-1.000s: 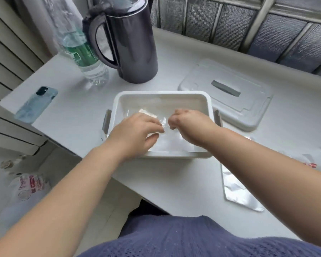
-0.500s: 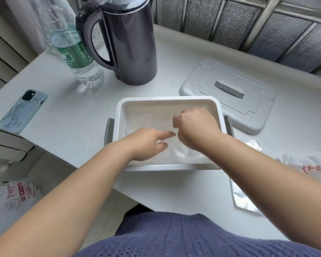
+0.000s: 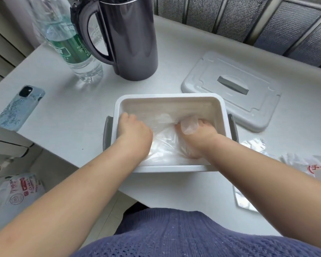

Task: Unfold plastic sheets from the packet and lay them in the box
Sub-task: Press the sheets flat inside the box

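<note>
Head: left hand (image 3: 134, 131), right hand (image 3: 199, 140) palm-down in box (image 3: 174, 96)

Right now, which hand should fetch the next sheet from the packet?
Right hand: the red-printed packet lies on the table right of the box, near that forearm. The left hand would cross the box.

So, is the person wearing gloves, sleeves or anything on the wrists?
No gloves: the left hand and right hand are bare, as are both forearms, so no sleeves show. No watch or bracelet on either wrist. The fingers are partly hidden in the box, so rings cannot be ruled out. The torso wears a blue-purple knit top.
</note>
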